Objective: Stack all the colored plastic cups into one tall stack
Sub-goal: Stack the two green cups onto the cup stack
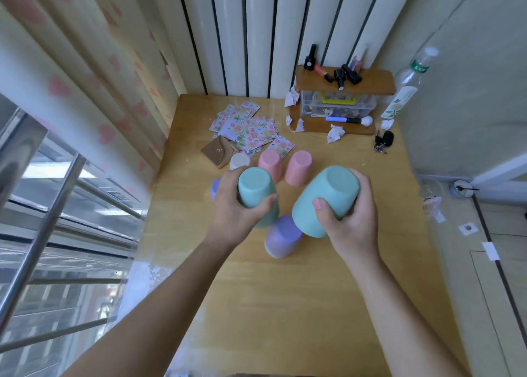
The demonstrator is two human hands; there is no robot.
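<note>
My left hand point(233, 208) grips an upside-down green cup point(255, 188) above the wooden table point(285, 305). My right hand point(350, 220) holds a second green cup point(328, 194), tilted with its base toward me. Between and below them a purple cup point(281, 238) stands upside down on the table. Another purple cup point(215, 188) peeks out behind my left hand. Farther back stand two pink cups point(269, 164) point(298, 167) and a white cup point(239, 160), all upside down.
A pile of small patterned cards point(245, 127) and a tan envelope point(218, 151) lie behind the cups. At the back right a clear box point(336, 104) on a wooden stand holds nail polish bottles, beside a plastic bottle point(407, 86) and keys point(383, 141). A window railing runs along the left.
</note>
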